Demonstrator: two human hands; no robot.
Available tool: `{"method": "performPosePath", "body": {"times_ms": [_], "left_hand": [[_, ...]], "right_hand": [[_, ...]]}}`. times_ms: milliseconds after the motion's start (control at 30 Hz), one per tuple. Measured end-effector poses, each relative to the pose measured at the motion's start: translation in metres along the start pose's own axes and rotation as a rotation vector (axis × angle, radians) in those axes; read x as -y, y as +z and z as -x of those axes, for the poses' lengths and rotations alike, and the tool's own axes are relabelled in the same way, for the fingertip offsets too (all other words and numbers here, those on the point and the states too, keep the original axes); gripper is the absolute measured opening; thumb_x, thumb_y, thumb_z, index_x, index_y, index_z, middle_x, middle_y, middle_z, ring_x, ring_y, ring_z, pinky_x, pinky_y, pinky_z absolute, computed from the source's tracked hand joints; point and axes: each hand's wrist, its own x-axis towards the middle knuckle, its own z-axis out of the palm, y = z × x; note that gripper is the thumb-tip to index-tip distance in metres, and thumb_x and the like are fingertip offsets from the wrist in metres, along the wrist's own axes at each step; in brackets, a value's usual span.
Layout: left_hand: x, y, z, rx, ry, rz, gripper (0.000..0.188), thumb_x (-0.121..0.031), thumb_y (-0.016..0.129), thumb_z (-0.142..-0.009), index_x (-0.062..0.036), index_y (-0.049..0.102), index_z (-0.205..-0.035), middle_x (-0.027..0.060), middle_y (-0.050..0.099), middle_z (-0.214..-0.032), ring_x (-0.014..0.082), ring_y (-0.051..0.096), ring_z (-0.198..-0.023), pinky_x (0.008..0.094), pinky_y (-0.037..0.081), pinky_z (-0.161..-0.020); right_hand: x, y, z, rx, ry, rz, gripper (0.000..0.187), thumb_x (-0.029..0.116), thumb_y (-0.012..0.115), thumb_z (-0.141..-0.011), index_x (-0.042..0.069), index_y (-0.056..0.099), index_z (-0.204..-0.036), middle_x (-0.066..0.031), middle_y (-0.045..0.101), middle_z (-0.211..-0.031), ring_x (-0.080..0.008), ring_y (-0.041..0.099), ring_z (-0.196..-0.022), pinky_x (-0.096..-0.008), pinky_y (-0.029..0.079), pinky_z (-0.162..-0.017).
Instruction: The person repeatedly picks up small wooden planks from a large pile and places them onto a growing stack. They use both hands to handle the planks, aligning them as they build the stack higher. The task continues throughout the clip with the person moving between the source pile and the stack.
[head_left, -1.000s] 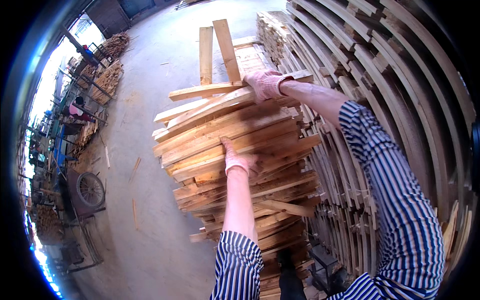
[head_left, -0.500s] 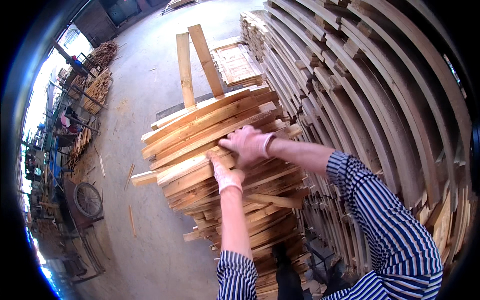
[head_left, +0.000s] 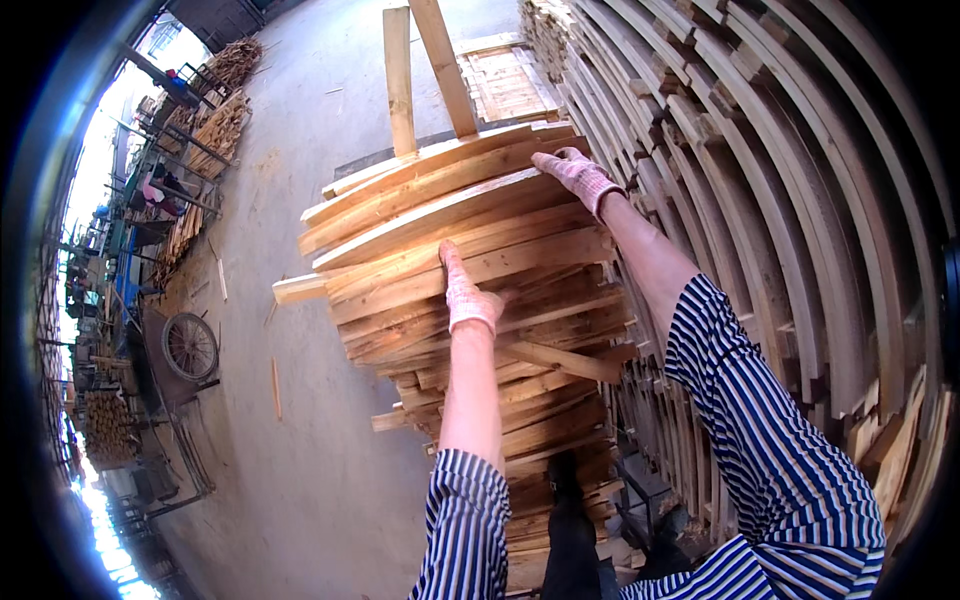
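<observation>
A tall pile of rough wooden planks [head_left: 400,262] lies in front of me, its boards stacked crosswise with uneven ends. My right hand [head_left: 582,178], in a pinkish knit glove, is closed on the right end of a wooden plank [head_left: 430,217] in the upper layer; its fingertips rest over the top face and the thumb is hidden. Nearer to me, my left hand [head_left: 468,297], gloved the same way, lies on the planks with a finger stretched forward and the thumb apart. Its other fingers are partly hidden.
Two boards [head_left: 399,85] stick out from the pile's far side. Stacked wooden frames [head_left: 720,170] rise close on the right. Behind the pile lies a flat wooden panel [head_left: 508,85]. A spoked wheel [head_left: 189,346] and wood heaps [head_left: 222,132] are at the left, across the concrete floor [head_left: 300,450].
My right hand has moved right and away from me, from beside the left hand to a plank's end. The left hand stays on the planks. The whole view has shifted slightly.
</observation>
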Motion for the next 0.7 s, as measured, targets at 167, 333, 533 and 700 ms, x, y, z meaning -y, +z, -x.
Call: {"method": "performPosePath", "body": {"times_ms": [167,333,533,700], "left_hand": [[0.022,-0.052,0.013,0.078,0.134,0.055,0.108,-0.085,0.059,-0.075,-0.0255,0.024,-0.158,0.0109,0.020,-0.165,0.0348,0.018,-0.151,0.0650,0.014,-0.120],[0.049,-0.138,0.026,0.044,0.150,0.002,0.116,-0.089,0.054,-0.074,-0.0236,0.015,-0.162,0.0111,0.012,-0.168,0.0366,0.014,-0.152,0.0635,0.016,-0.120],[0.042,-0.144,0.029,0.232,0.113,-0.030,0.126,-0.087,0.064,-0.069,-0.0189,0.013,-0.162,0.0123,0.016,-0.166,0.0349,0.019,-0.151,0.0609,0.024,-0.118],[0.038,-0.197,0.079,0.225,0.069,-0.063,0.110,-0.078,0.058,-0.084,-0.0100,0.017,-0.160,0.0181,0.027,-0.162,0.0348,0.032,-0.146,0.0479,0.031,-0.120]], "right_hand": [[-0.029,0.004,0.095,0.118,-0.209,-0.063,0.104,0.071,0.073,-0.076,0.002,0.041,-0.148,-0.0274,0.052,-0.143,-0.0350,0.054,-0.130,-0.0375,0.042,-0.109],[-0.032,0.040,0.253,0.275,0.072,0.326,0.094,0.070,0.072,-0.072,0.013,0.050,-0.144,-0.0271,0.047,-0.144,-0.0413,0.047,-0.135,-0.0478,0.037,-0.113],[-0.032,0.067,0.231,-0.004,0.069,0.311,0.110,0.086,0.059,-0.072,0.003,0.049,-0.143,-0.0299,0.055,-0.132,-0.0378,0.061,-0.117,-0.0453,0.053,-0.094],[-0.048,0.091,0.312,0.656,0.049,0.058,0.106,0.074,0.077,-0.068,-0.005,0.053,-0.135,-0.0242,0.069,-0.113,-0.0331,0.068,-0.104,-0.0434,0.059,-0.085]]}}
